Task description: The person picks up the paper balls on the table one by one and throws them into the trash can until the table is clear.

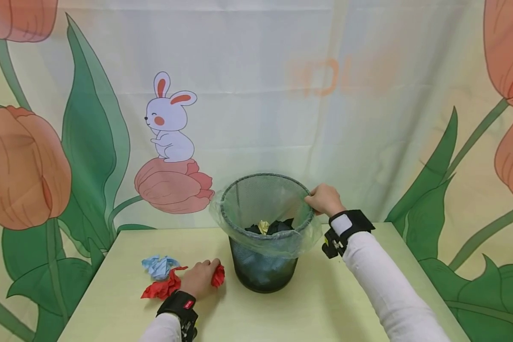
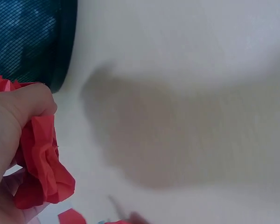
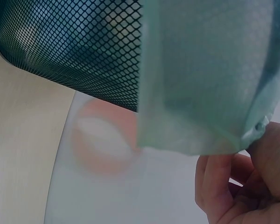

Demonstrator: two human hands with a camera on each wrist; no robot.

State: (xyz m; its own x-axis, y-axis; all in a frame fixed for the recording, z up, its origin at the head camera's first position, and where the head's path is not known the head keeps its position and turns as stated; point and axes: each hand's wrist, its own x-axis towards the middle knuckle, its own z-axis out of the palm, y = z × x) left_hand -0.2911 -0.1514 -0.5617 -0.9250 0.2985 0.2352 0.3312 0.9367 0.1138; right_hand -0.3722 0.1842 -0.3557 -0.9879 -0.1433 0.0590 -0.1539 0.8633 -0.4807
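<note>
A black mesh wastebasket [image 1: 262,273] stands upright on the table, lined with a thin green plastic bag [image 1: 278,244] folded over its rim. My right hand [image 1: 326,199] pinches the rim and liner on the right side; the right wrist view shows the thumb and curled fingers at the bag's edge. Crumpled black paper [image 1: 280,226] and yellow paper [image 1: 263,226] lie inside. Left of the basket, my left hand [image 1: 198,279] grips a crumpled red paper [image 2: 44,163], low over the table near the basket's base. Another crumpled red paper [image 1: 164,286] lies left of that hand.
A crumpled light blue paper [image 1: 159,267] lies behind the loose red one. The pale table [image 1: 325,308] ends at a back edge against a printed cloth backdrop [image 1: 256,95] with tulips and a rabbit. Both wrists wear black straps with small devices.
</note>
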